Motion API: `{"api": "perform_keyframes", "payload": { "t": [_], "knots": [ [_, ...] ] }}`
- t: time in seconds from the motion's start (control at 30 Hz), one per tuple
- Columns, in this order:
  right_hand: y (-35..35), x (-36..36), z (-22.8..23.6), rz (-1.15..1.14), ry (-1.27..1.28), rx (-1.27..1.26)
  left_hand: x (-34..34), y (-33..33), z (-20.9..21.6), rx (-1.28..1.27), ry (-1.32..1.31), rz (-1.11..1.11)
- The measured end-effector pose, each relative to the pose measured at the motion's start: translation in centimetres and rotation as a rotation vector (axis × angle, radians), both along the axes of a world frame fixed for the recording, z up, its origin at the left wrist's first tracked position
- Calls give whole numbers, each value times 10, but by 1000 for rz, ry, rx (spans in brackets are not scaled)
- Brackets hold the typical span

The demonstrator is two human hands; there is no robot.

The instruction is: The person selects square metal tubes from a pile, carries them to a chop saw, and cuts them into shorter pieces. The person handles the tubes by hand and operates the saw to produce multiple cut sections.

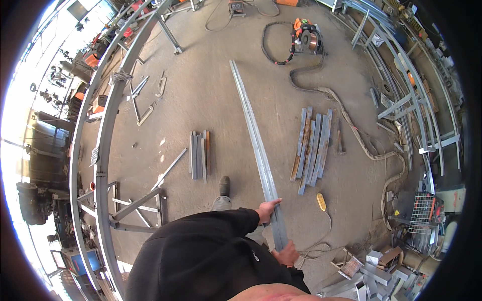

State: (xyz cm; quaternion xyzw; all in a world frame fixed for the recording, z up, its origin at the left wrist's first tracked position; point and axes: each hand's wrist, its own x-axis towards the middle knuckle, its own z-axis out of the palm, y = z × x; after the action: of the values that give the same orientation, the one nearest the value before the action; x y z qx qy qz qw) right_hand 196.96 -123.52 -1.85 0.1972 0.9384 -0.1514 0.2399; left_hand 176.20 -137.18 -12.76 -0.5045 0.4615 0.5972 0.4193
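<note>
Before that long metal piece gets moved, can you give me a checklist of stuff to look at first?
1. Left grip closed on the long, narrow grey metal piece: ok.
2. Right grip holding it near its closer end: ok.
3. Skin covered on both grips: not ok, both are bare.
4. Far end apart from the orange-and-black machine with the copper-coloured spool: ok.
5. Floor to its right free of things: not ok, short, rust-stained grey metal bars lie there.
6. Far end touching the floor: cannot tell.

Daylight glare blows out L side, floor softly lit, edges fisheye-bent w/ blk corners.
</note>
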Motion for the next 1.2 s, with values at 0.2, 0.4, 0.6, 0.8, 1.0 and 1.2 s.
{"api": "perform_keyframes", "payload": {
  "t": [0.2,0.4,0.6,0.8,1.0,1.2],
  "knots": [
    [-100,-64,-35,-56,-30,-69,-75,-90,-17,-122,105,-64],
    [-192,-197,-60,-63,12,-101,-207,-172,-49,-52,215,-27],
    [-250,-305,-81,-59,2,-98,-291,-221,-69,37,264,0],
    [-261,-334,-82,-104,-121,-197,-237,-243,-72,167,278,-84],
    [-234,-318,-123,-55,-31,-479,-150,-251,-81,368,260,118],
    [-188,-308,-181,-48,62,-710,-133,-264,-118,294,366,-50]
  ]
}}
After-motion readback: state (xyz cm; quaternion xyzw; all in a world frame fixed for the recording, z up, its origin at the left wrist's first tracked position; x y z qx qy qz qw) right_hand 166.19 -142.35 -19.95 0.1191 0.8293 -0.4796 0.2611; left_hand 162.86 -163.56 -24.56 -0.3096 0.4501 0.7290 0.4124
